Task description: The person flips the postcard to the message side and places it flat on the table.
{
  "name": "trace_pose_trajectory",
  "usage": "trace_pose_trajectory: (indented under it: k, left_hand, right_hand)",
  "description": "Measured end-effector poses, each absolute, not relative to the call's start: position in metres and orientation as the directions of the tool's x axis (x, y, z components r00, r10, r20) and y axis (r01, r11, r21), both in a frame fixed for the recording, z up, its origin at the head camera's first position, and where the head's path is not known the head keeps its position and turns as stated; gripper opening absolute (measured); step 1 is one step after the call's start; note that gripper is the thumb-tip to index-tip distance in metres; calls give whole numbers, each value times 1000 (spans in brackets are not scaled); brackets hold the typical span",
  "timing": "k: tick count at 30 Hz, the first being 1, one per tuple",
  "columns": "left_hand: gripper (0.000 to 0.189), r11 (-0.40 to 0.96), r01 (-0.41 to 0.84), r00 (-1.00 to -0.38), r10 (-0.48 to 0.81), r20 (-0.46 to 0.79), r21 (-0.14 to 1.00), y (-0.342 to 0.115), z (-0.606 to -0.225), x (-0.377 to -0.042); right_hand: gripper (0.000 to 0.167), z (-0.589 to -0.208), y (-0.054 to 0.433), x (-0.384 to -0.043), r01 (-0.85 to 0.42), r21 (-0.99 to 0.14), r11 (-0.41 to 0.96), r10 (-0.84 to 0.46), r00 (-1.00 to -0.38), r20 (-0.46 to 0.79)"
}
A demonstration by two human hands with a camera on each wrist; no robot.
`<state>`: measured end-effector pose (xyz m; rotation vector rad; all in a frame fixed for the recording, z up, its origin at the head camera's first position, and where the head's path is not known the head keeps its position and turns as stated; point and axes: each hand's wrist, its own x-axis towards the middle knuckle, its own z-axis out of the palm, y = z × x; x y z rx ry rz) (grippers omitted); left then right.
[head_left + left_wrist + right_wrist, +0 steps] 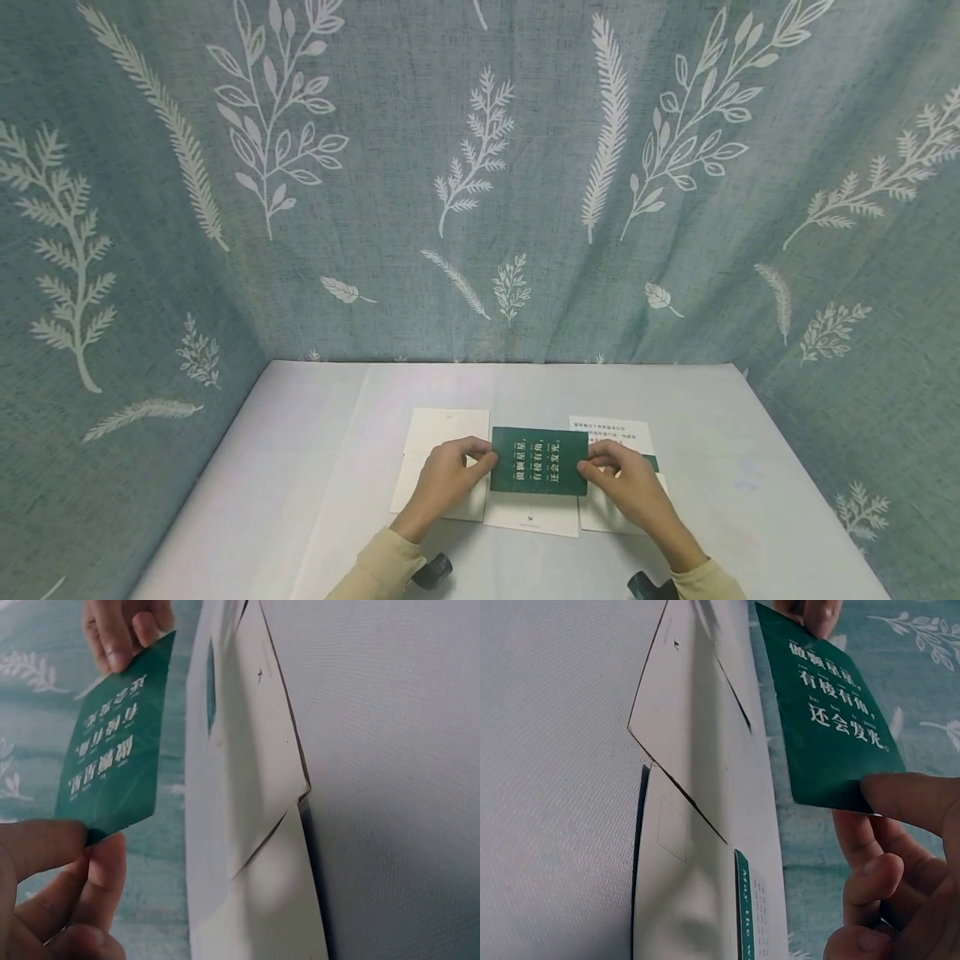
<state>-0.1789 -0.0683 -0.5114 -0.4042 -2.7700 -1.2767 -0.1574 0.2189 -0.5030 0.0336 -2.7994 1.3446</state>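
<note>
A green postcard [540, 461] with white Chinese lettering is held up above the paler cards, its print turned sideways in the head view. My left hand [450, 473] pinches its left edge between thumb and fingers. At the opposite edge, my right hand [628, 485] pinches it the same way. Both wrist views show the postcard [821, 750] raised over the table, with a thumb on the lettered face and fingertips behind. Below it lies a cream card [531, 518] with a small dark mark, partly hidden by the postcard in the head view.
More cream cards [448, 423] lie at the left. Under my right hand are another cream card [609, 512], a white card with printed text [615, 430] and a green strip [651, 462]. A leaf-patterned curtain [480, 317] hangs behind and beside the white table [315, 467].
</note>
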Motion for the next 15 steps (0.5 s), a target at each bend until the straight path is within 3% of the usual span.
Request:
trace_pose_trajectory:
  k: [15]
  left_hand:
    - [30, 545, 218, -969, 218, 114, 810, -68, -514, -180]
  right_hand:
    - [29, -503, 223, -154, -38, -814, 580, -56, -998, 6]
